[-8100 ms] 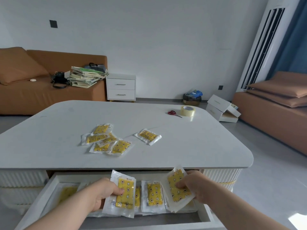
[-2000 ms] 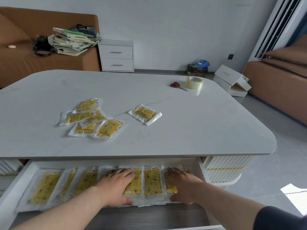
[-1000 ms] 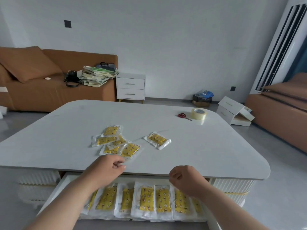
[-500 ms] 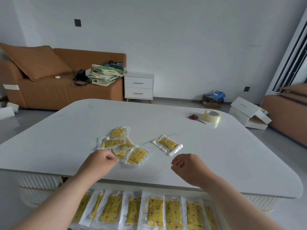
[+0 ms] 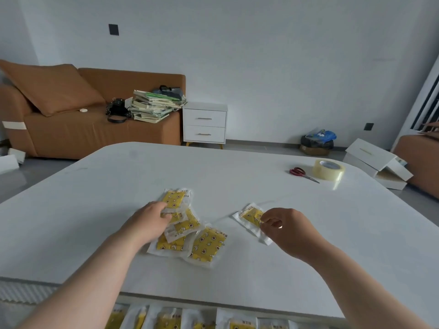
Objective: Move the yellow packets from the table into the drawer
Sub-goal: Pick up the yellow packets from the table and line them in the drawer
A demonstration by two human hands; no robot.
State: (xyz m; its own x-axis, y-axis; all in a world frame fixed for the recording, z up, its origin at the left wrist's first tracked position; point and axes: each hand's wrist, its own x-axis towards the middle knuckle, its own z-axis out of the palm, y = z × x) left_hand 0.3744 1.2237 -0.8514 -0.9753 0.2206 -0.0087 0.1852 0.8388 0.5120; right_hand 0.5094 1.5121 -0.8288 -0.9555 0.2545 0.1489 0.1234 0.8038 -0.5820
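Table (image 5: pixel 237 269): white top with rounded corners. It fills most of our view and carries all the loose items.
Sofa (image 5: pixel 83 136): brown, against the far wall to the left, with a matching cushion leaning at its left end.
Nightstand (image 5: pixel 204 123): white, two drawers, just to the right of the sofa.
White boxes (image 5: pixel 375 167): stacked on the floor beyond the table's far right corner.
Stack of books (image 5: pixel 154 108): untidy, on the sofa's right end.
Stored packets (image 5: pixel 240 323): a side-by-side row showing just under the table's near edge. We take this for the drawer, but its walls do not show.
Pile of yellow packets (image 5: pixel 209 243): about five clear sleeves with yellow printed inserts. They overlap on the table, left of centre.
Left hand (image 5: pixel 149 222): palm down over the left side of the pile. The fingers (image 5: pixel 164 208) are bent onto the upper packets and touch them. We cannot tell whether they have hold of one.
Right hand (image 5: pixel 287 231): to the right of the pile and apart from it. Thumb and fingers (image 5: pixel 267 217) pinch the near end of a single packet.
Lone packet (image 5: pixel 249 214): on the table, apart from the pile. Its far end lies flat and its near end is under the right hand.
Tape roll (image 5: pixel 328 169): clear, near the table's far right edge.
Scissors (image 5: pixel 301 173): red handles, just left of the tape roll.
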